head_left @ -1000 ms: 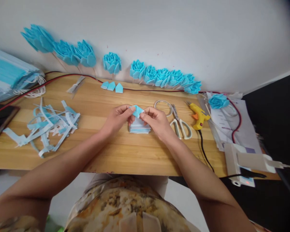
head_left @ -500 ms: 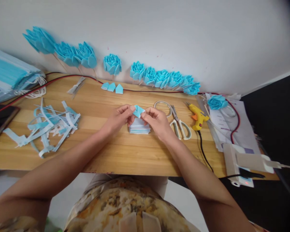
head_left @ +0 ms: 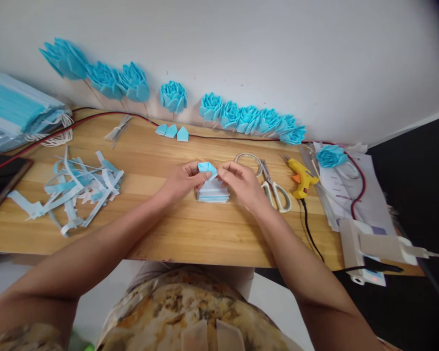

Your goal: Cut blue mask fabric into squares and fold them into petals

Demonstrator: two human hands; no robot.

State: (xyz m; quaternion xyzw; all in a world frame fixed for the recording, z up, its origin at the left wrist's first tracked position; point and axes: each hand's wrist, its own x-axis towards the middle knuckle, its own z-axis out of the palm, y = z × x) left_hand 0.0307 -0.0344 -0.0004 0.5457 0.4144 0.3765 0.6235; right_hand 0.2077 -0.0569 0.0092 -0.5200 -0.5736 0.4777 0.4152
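My left hand (head_left: pixel 183 179) pinches a small folded piece of blue fabric (head_left: pixel 206 168), its thumb pressed on the front. My right hand (head_left: pixel 241 184) is closed at the piece's right corner, thumb and forefinger together there. Beneath both hands a stack of pale blue-white fabric pieces (head_left: pixel 212 196) lies on the wooden table (head_left: pixel 161 234). Behind them lie several folded blue pieces with pointed tops (head_left: pixel 182 134). To the right of my right hand are scissors (head_left: pixel 276 190) with pale handles and a roll of tape (head_left: pixel 249 157).
Blue fabric flowers (head_left: pixel 173 96) on sticks lean along the wall. A yellow glue gun (head_left: pixel 302 180), papers (head_left: pixel 366 195) and a power strip (head_left: pixel 354 248) are at right. Cut strips (head_left: pixel 71 187), a phone (head_left: pixel 3 178) and packed face masks (head_left: pixel 18 109) lie left. A red-black cable (head_left: pixel 109 113) crosses behind.
The folded piece has turned in my fingers and tilted down to the right. My left thumb has moved onto its front, and my right fingers have shifted to its corner.
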